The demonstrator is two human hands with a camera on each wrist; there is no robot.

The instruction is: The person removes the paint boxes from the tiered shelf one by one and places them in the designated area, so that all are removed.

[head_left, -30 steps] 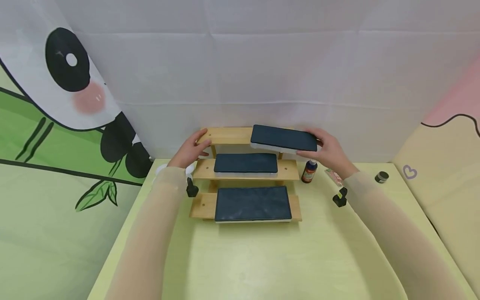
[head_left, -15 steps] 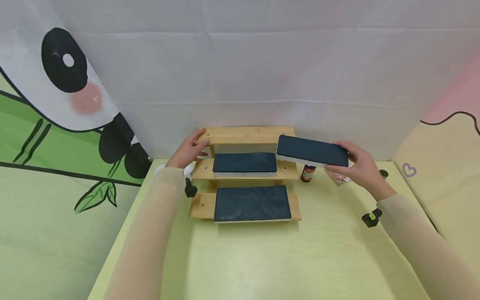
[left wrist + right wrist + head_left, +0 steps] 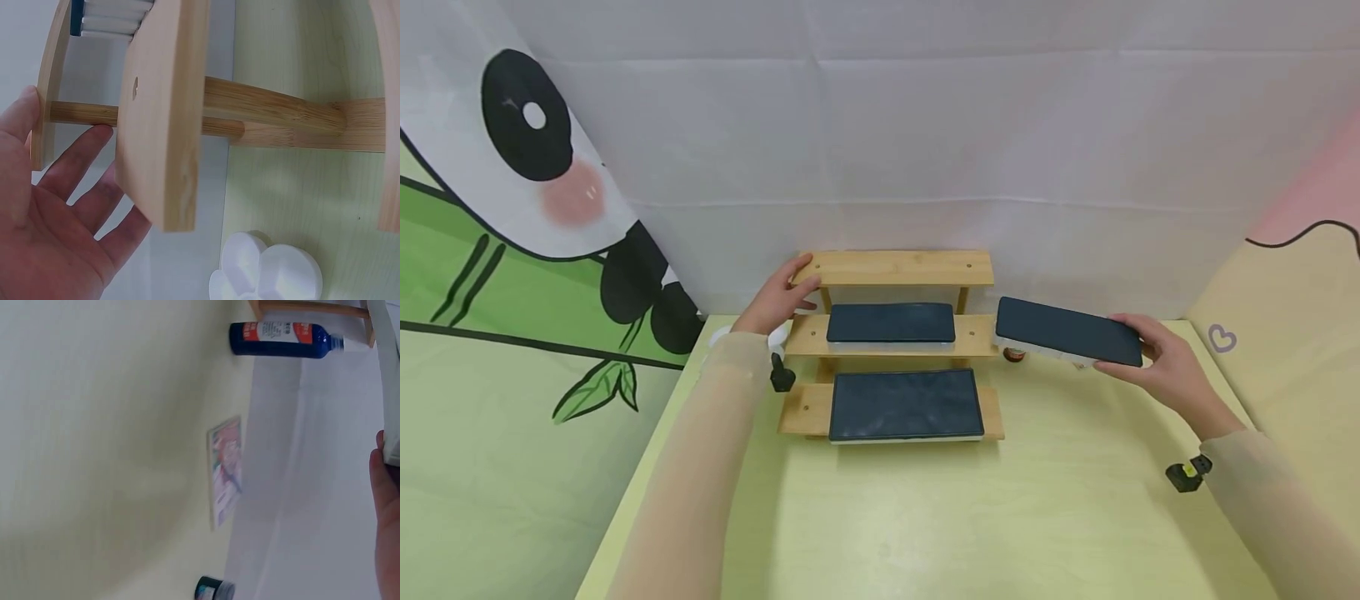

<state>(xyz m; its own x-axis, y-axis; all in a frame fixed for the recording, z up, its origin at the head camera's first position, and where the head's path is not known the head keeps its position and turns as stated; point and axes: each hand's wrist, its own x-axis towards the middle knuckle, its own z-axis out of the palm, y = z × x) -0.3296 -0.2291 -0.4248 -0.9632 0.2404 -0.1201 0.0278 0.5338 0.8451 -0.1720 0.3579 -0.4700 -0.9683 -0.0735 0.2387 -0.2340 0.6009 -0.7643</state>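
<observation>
A three-tier wooden rack (image 3: 891, 267) stands at the back of the table. My left hand (image 3: 777, 298) grips the left end of its top board, thumb on the upper side and fingers beneath. Out to the right, my right hand (image 3: 1168, 367) holds a flat white box with a dark blue top (image 3: 1067, 329) by its right end, slightly tilted in the air. A similar box (image 3: 891, 323) lies on the middle board, and a larger one (image 3: 906, 405) on the bottom board. Only a pale edge of the held box (image 3: 390, 394) shows in the right wrist view.
Partly hidden under the held box is a blue bottle (image 3: 278, 340) with a white cap. A flat printed packet (image 3: 226, 472) and a small dark jar (image 3: 214, 589) lie to its right. White round dishes (image 3: 290, 272) sit left of the rack. A cloth backdrop (image 3: 895, 133) hangs behind.
My right hand has lifted the box off the top board and carried it right and towards me, past the rack's right end. My left hand has stayed on the top board.
</observation>
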